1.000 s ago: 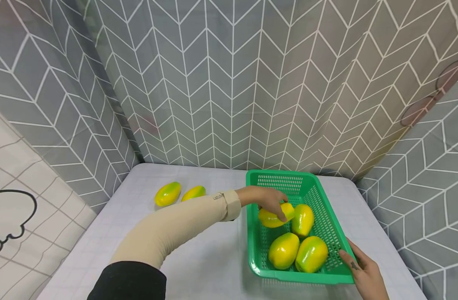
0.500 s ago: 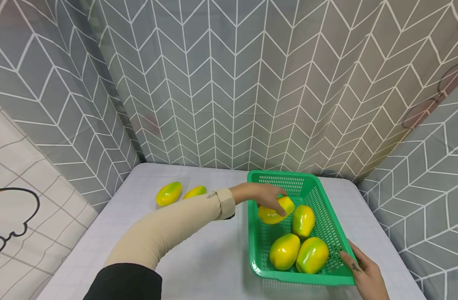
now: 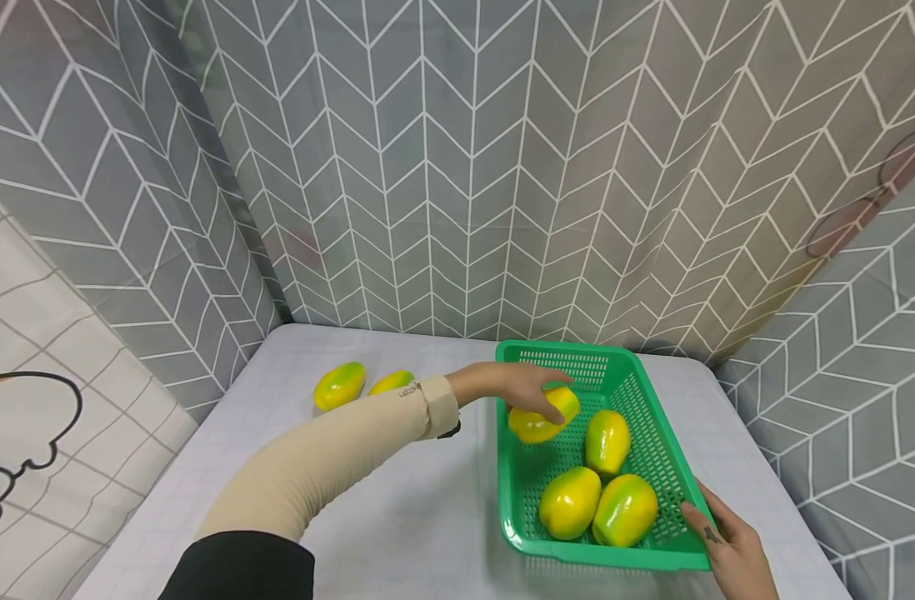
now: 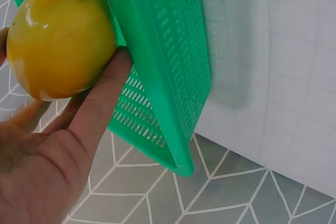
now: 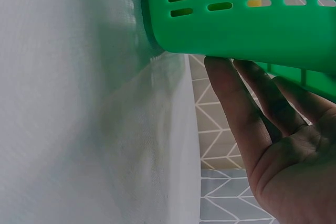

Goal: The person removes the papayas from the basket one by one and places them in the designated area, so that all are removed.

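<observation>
A yellow-green mango (image 3: 534, 429) is held by my left hand (image 3: 521, 387) over the left inner side of a green plastic basket (image 3: 506, 500). In the left wrist view the fingers curve around the mango (image 4: 63, 40), and one fingertip is close to the basket rim. Inside the basket sit a mango (image 3: 607, 442) on the right and two more, a front-left mango (image 3: 570, 502) and a front-right mango (image 3: 625, 510). My right hand (image 3: 735, 542) grips the basket's front right rim, thumb over the edge. In the right wrist view its fingers (image 5: 231, 93) lie against the outer wall.
Two other mangoes lie at the table's back left: a whole-showing mango (image 3: 340, 386) and a mango (image 3: 390, 382) partly covered by my left sleeve. The white-covered table (image 3: 420, 517) meets grey patterned curtains (image 3: 457, 167) behind and at the sides.
My left hand and its mango have shifted slightly left and up, away from the mango beside it. My right hand stays on the basket, which looks still.
</observation>
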Demonstrator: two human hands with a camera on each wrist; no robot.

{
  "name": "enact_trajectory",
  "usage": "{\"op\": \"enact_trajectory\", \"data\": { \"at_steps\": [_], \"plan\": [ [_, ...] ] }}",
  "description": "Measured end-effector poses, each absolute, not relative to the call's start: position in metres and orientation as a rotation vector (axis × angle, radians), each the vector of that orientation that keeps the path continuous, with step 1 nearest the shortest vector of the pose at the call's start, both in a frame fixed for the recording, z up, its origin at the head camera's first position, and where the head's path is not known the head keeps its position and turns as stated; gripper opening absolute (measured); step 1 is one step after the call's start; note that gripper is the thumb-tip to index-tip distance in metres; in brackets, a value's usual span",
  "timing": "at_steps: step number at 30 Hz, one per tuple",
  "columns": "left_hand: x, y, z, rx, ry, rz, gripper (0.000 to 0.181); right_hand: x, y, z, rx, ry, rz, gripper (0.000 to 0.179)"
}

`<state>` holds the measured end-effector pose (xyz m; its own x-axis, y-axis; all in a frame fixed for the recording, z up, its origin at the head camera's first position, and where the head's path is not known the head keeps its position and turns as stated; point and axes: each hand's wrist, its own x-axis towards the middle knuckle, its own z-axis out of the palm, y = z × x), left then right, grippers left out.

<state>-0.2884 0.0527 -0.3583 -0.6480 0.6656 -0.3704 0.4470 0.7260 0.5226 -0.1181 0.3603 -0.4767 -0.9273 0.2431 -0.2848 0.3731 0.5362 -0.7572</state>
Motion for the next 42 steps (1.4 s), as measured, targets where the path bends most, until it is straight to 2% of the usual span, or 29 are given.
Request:
{"op": "enact_trajectory", "data": {
  "at_steps": [21, 42],
  "plan": [
    [-0.294, 0.031, -0.350, 0.734, 2.393, 0.703, 0.073, -0.117, 0.357, -0.476, 0.545, 2.610, -1.370, 0.084],
    [-0.308, -0.015, -0.352, 0.599, 2.402, 0.952, 0.075, -0.119, 0.359, -0.477, 0.559, 2.608, -1.357, 0.084]
  ]
}}
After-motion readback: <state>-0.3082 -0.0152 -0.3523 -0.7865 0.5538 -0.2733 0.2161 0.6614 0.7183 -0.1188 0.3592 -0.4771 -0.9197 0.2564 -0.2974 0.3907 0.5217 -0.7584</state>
